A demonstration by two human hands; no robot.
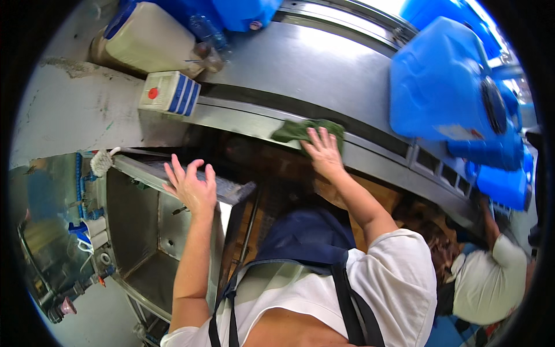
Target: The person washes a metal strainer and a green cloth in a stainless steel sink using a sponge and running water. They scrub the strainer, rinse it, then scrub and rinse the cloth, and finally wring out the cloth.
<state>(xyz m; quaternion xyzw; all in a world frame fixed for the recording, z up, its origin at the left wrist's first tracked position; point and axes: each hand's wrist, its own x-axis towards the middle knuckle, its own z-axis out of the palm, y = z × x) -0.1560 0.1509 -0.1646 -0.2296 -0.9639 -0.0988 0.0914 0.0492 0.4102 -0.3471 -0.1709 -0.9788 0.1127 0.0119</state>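
My right hand [324, 154] lies with extended fingers on a dark green cloth [290, 131]. The cloth is bunched on the front rim of a stainless steel counter [243, 117], and my palm hides part of it. To the left, my left hand [190, 184] is raised with its fingers apart and nothing in it. It appears above the near rim of a deep stainless steel sink [143, 217]; whether it touches the rim I cannot tell.
A blue plastic jerrycan [438, 82] stands on the counter at the right. At the back left are a white jerrycan [151, 41] and a blue-and-white striped container [171, 93]. A scrubbing brush [101, 163] sits at the sink's corner. Another person [490, 282] is at the far right.
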